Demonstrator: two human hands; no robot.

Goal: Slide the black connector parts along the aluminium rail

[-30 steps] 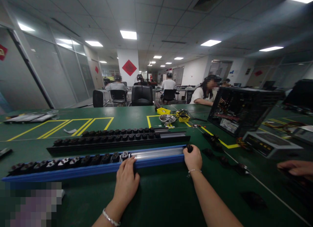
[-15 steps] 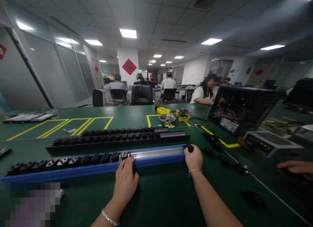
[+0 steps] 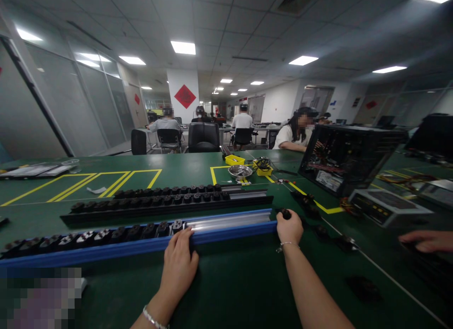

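Note:
A long blue power-strip rail (image 3: 226,235) lies across the table in front of me, a row of black socket modules (image 3: 133,232) filling its left and middle part. Its right part shows a bare shiny channel. My left hand (image 3: 181,260) grips the near edge of the rail, fingertips beside the last socket module of the row. At the rail's right end, my right hand (image 3: 290,230) is closed round a small black socket module (image 3: 286,214), mostly covered by the fingers. Behind lie two darker rails (image 3: 170,207) with similar modules.
Loose black modules (image 3: 346,243) lie to the right. Beyond them are an open computer case (image 3: 348,159) and a power supply (image 3: 387,208). A metal bowl (image 3: 239,172) and yellow trays (image 3: 235,160) stand at the back. Another person's hand (image 3: 426,240) is at the right edge.
My right hand has moved slightly right with the black module, off the rail's end. My left hand stays on the rail. The view has shifted a little.

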